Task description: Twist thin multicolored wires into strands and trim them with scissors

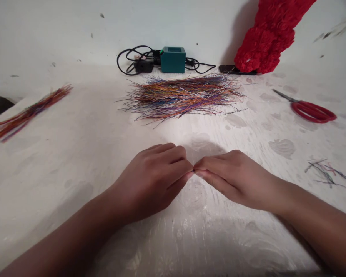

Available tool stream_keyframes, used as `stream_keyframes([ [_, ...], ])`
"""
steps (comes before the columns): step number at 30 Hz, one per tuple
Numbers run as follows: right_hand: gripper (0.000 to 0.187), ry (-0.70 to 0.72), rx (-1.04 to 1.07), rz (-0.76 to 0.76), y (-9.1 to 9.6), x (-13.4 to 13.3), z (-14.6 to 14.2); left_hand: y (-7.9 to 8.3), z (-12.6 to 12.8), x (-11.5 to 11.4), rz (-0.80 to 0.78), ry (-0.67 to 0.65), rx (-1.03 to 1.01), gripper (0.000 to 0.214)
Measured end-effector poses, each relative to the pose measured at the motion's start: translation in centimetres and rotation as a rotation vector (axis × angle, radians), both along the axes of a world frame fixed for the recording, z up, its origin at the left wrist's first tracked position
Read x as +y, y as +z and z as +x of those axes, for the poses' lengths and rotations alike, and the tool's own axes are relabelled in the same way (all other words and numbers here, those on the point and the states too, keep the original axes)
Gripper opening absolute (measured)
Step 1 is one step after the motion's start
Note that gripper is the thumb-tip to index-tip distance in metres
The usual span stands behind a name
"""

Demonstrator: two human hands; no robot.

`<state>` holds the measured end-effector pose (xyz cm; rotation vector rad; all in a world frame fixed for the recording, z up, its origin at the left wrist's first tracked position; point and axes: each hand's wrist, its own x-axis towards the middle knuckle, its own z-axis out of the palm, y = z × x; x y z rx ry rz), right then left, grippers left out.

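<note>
My left hand (158,177) and my right hand (233,177) meet fingertip to fingertip above the patterned white tabletop. Both are closed in a pinch, thumb against forefinger. A tiny dark speck shows where the tips touch, too small to name; anything else in the fingers is hidden. Beyond my hands lies a wide pile of thin coloured wires (184,96), orange, purple, blue and white. A narrower bundle of orange and purple wires (31,111) lies at the left.
Scissors with red handles (314,111) lie at the right, above some short wire scraps (331,173). Along the back are a teal box (173,60), a black adapter (143,67) with looped cable, a dark phone-like slab (229,69) and a red ruffled object (265,42).
</note>
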<state>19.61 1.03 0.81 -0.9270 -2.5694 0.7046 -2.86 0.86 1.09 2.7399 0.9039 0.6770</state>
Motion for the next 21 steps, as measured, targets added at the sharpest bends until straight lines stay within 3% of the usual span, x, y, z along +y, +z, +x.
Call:
stream_keyframes([
  [10, 0.024, 0.001, 0.030, -0.007, 0.1, 0.2, 0.2, 0.1, -0.3, 0.0, -0.097, 0.063, -0.004, 0.012],
  [13, 0.022, -0.034, 0.069, -0.027, 0.0, 0.4, 0.4, 0.3, -1.0, 0.3, -0.137, 0.114, 0.008, 0.020],
  [17, 0.024, -0.104, 0.111, -0.069, -0.2, 1.1, 0.8, 0.4, -2.0, 1.0, -0.194, 0.161, 0.028, 0.008],
  [21, 0.025, -0.154, 0.135, -0.084, -0.4, 1.8, 1.2, 0.2, -2.2, 1.6, -0.240, 0.167, 0.020, 0.018],
])
